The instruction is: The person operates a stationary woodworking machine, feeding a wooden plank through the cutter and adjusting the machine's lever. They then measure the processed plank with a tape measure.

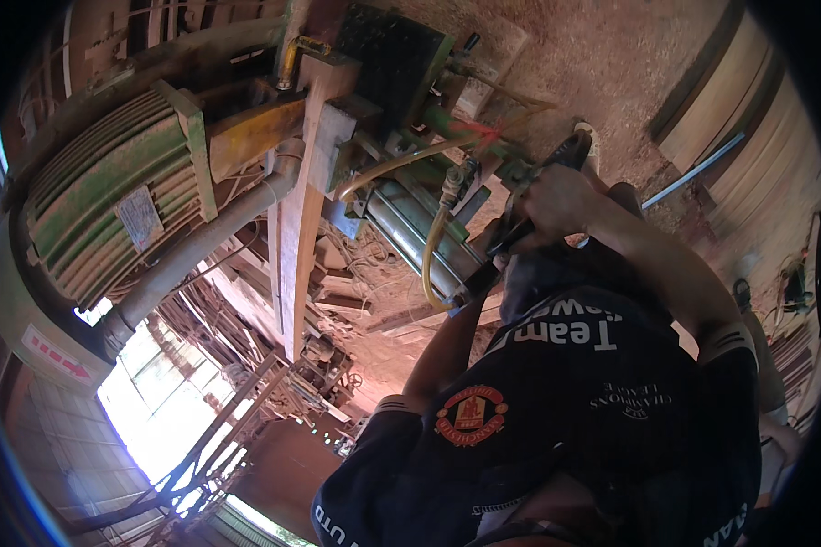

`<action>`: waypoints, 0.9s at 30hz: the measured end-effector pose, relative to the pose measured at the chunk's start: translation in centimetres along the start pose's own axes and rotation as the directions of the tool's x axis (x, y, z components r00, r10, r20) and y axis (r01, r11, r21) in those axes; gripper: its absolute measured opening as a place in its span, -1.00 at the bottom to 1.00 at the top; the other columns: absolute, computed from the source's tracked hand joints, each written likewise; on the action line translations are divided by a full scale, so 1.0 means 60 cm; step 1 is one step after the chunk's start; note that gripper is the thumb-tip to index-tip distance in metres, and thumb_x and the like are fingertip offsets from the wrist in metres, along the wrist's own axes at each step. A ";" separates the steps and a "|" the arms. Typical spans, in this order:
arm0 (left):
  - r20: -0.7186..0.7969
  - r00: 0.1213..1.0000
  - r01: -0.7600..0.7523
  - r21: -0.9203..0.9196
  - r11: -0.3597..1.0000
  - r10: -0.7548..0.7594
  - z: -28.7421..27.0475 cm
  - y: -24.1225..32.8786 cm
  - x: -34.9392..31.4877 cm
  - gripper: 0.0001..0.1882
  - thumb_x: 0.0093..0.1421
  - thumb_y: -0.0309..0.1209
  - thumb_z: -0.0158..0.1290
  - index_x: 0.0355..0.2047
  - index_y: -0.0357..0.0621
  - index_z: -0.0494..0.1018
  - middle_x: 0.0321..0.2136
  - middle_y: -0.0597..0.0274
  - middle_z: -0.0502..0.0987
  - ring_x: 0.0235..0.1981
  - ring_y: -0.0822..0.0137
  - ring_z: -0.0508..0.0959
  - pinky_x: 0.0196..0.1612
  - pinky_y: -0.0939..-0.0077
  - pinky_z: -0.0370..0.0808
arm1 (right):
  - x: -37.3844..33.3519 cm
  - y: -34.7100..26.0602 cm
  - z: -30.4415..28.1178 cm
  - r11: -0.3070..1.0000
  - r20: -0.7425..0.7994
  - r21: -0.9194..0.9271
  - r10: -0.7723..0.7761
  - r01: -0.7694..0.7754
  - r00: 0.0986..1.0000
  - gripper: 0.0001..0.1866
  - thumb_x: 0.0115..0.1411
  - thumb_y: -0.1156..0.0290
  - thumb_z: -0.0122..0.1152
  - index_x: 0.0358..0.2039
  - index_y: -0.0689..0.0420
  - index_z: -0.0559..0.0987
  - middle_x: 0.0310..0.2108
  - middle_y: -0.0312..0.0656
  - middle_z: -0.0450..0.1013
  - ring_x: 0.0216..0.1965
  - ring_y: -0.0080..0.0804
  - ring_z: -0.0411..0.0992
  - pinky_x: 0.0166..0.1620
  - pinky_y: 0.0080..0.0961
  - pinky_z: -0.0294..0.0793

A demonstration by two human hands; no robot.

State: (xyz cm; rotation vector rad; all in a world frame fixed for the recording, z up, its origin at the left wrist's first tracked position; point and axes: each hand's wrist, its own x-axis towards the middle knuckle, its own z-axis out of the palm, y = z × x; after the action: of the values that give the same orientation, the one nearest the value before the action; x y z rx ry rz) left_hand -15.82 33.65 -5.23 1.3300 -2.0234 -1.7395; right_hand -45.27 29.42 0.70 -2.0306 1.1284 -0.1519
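Observation:
My right hand [558, 201] is closed in front of my body, its fingers curled on a dark object [570, 149] whose kind I cannot make out. My left forearm [447, 342] reaches up beside a metal pneumatic cylinder [415, 232]; the left hand is mostly hidden in shadow and behind dark parts near the cylinder's near end. Amber hoses [435, 251] run along the cylinder to brass-coloured fittings [452, 187]. Just beyond my right hand, green machine parts [447, 123] carry a thin hose and a red spot.
A large dusty green motor [119, 201] and a grey pipe [205, 251] fill the left. An upright wooden beam [296, 246] stands between them and the cylinder. Curved boards [739, 118] and a pale blue rod [693, 170] lie at the right. Sawdust covers the floor [602, 64].

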 end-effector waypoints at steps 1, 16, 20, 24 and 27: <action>-0.007 1.000 0.004 -0.005 1.000 -0.004 -0.001 0.005 0.000 -0.22 0.33 0.14 0.06 0.29 -0.26 0.33 0.07 -0.03 0.57 0.06 0.14 0.61 0.07 0.33 0.55 | 0.000 -0.001 -0.002 1.000 0.007 -0.001 0.009 -0.009 1.000 -0.19 0.06 -0.54 0.11 -0.49 0.07 0.73 -0.54 -0.08 0.59 -0.38 -0.06 0.63 -0.25 -0.17 0.61; -0.234 0.972 -0.039 -0.233 0.972 -0.017 0.001 0.060 0.022 -0.30 0.30 0.06 0.14 0.23 -0.25 0.40 0.04 0.02 0.58 0.04 0.19 0.60 0.04 0.34 0.54 | 0.026 -0.059 -0.013 0.991 0.070 -0.125 0.049 -0.040 0.996 -0.36 0.03 -0.42 0.25 -0.32 -0.07 0.76 -0.41 -0.06 0.64 -0.31 -0.03 0.64 -0.17 -0.11 0.62; -0.289 0.957 -0.097 -0.297 0.950 0.007 -0.003 0.068 0.029 -0.32 0.29 0.03 0.16 0.21 -0.25 0.42 0.03 0.03 0.58 0.03 0.20 0.59 0.02 0.35 0.54 | 0.027 -0.057 -0.014 0.987 0.052 -0.159 0.004 0.004 0.999 -0.36 0.03 -0.42 0.26 -0.33 -0.05 0.75 -0.42 -0.08 0.64 -0.33 -0.04 0.64 -0.18 -0.11 0.62; -0.330 0.944 -0.137 -0.354 0.925 0.014 -0.005 0.083 0.032 -0.34 0.28 0.01 0.18 0.19 -0.25 0.44 0.02 0.04 0.58 0.02 0.21 0.59 0.01 0.35 0.54 | 0.034 -0.046 -0.001 0.974 0.179 -0.225 0.061 -0.020 0.982 -0.33 0.06 -0.42 0.22 -0.19 -0.06 0.75 -0.31 -0.08 0.66 -0.21 -0.08 0.65 -0.11 -0.17 0.63; -0.341 0.940 -0.179 -0.429 0.886 0.024 -0.003 0.103 0.034 -0.36 0.28 -0.01 0.20 0.18 -0.25 0.45 0.01 0.05 0.58 0.02 0.22 0.59 0.01 0.35 0.53 | 0.032 -0.028 0.006 0.984 0.114 -0.175 0.003 0.018 0.993 -0.32 0.03 -0.45 0.22 -0.25 -0.06 0.75 -0.37 -0.08 0.65 -0.28 -0.07 0.65 -0.18 -0.16 0.63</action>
State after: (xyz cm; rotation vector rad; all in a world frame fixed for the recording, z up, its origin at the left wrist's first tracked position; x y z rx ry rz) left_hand -20.06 31.69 -0.71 1.2258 -1.3698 -1.6703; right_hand -42.82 28.64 1.11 -2.1695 1.0952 0.0623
